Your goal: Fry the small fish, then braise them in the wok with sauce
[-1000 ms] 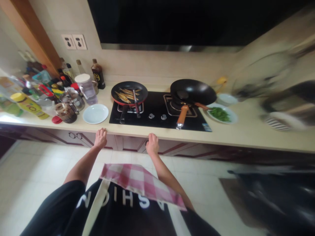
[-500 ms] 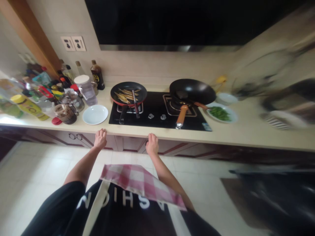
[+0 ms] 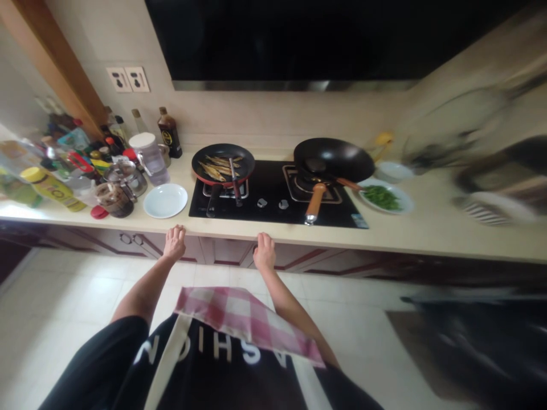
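My left hand point(image 3: 175, 244) rests at the front edge of the cream countertop point(image 3: 222, 229), its fingers together and bent over the edge. Farther right along that edge, my right hand point(image 3: 265, 252) has its fingers curled on it in the same way. A white plate point(image 3: 165, 200) lies just beyond my left hand. On the left burner stands a frying pan point(image 3: 205, 154) with several browned fish point(image 3: 217, 165) in it. Tongs or a similar utensil point(image 3: 235, 182) lean across its rim. The right burner holds a black wok point(image 3: 342, 156) with a wooden handle point(image 3: 315, 200).
A plate of chopped greens point(image 3: 382, 197) sits right of the gas stove point(image 3: 273, 219), with a white bowl point(image 3: 394, 172) behind. Crowded at left are a lidded pitcher point(image 3: 149, 156), a yellow bottle point(image 3: 51, 188) and several jars. A dark range hood point(image 3: 320, 42) overhangs the stove.
The view has shifted very slightly. Both hands stay at the counter edge, and the pans and plates have not moved.
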`<state>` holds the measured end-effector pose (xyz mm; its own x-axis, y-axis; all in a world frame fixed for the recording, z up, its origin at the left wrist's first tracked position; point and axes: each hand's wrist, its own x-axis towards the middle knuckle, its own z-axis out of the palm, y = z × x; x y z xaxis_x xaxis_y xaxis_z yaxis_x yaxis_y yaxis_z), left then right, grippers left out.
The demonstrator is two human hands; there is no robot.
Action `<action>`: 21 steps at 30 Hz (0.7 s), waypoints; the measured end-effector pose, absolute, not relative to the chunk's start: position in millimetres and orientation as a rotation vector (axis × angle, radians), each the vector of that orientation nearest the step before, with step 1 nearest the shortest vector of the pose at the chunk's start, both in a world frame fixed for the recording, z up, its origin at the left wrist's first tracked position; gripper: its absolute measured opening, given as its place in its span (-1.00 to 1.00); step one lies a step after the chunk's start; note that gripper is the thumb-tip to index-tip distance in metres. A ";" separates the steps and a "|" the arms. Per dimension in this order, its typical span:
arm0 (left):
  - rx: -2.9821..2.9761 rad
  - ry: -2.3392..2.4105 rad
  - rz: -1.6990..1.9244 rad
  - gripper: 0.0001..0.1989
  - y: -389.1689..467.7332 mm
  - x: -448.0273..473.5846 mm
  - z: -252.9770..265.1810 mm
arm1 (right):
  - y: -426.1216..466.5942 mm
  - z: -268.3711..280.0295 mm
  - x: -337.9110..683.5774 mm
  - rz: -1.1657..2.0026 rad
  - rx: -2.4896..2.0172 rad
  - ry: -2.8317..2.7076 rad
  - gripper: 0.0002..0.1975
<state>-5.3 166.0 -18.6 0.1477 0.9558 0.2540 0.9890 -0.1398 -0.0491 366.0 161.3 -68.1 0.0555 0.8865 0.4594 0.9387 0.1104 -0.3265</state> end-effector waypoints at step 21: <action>-2.219 -1.862 -0.296 -0.42 173.5 -11.6 -20.7 | 166.2 -64.8 366.1 -0.141 -1.733 -1.815 -0.46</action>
